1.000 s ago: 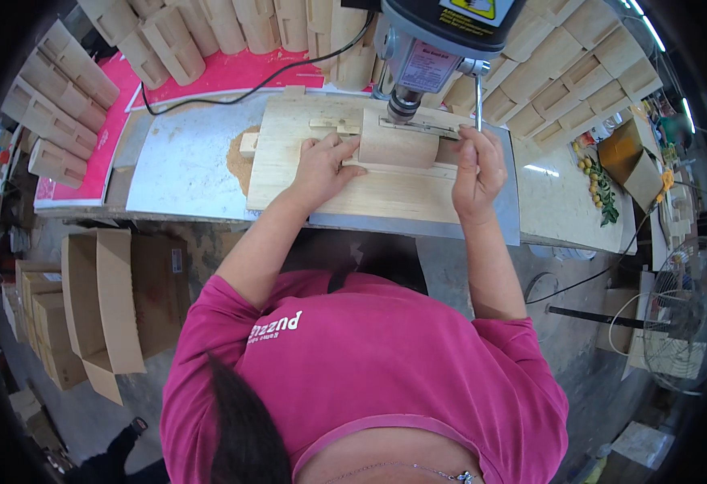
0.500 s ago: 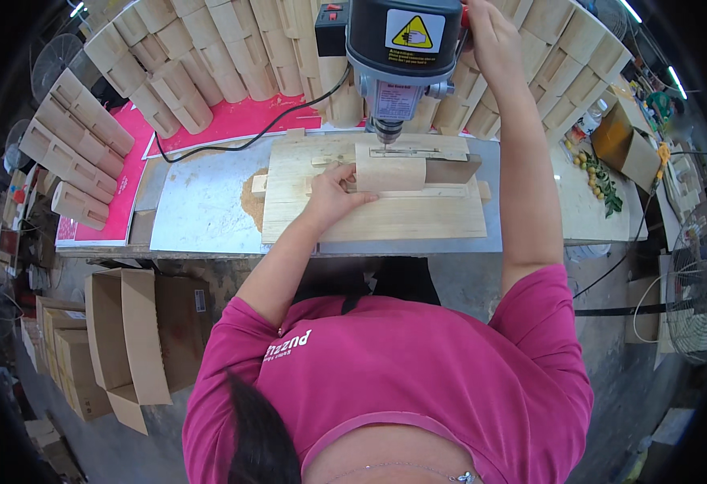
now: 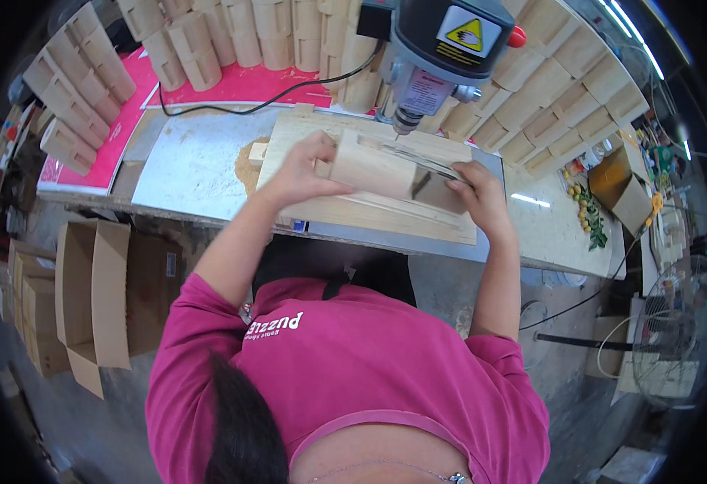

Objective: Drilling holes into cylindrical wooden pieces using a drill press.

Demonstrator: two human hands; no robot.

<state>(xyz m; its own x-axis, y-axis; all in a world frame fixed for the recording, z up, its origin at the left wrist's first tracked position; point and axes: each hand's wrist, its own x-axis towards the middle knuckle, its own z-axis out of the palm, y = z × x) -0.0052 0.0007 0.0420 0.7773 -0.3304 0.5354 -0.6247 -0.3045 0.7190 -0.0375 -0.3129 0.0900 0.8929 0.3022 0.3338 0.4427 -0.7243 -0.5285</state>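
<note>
A pale wooden cylinder block [image 3: 373, 167] with a long slot in its top is tilted over the wooden jig board [image 3: 345, 211]. My left hand [image 3: 298, 171] grips its left end, thumb at the near side and fingers over the far side. A grey-brown flat piece [image 3: 442, 194] sticks out of the block's right end. My right hand [image 3: 482, 195] pinches that flat piece along its upper edge. Just behind the block hangs the drill press [image 3: 450, 48], its chuck [image 3: 406, 121] and thin bit above the board and apart from the block.
Rows of slotted wooden cylinders [image 3: 273, 40] stand behind on a pink sheet [image 3: 240, 81]. Sawdust [image 3: 246, 165] lies left of the board. A black cable [image 3: 264, 125] crosses the table. Yellow fruit with leaves [image 3: 587, 214] lie at the right; an open carton [image 3: 115, 282] stands lower left.
My right hand has left the drill press handle and come down to the flat piece. The block has tilted and shifted from under the bit. The view has turned slightly.
</note>
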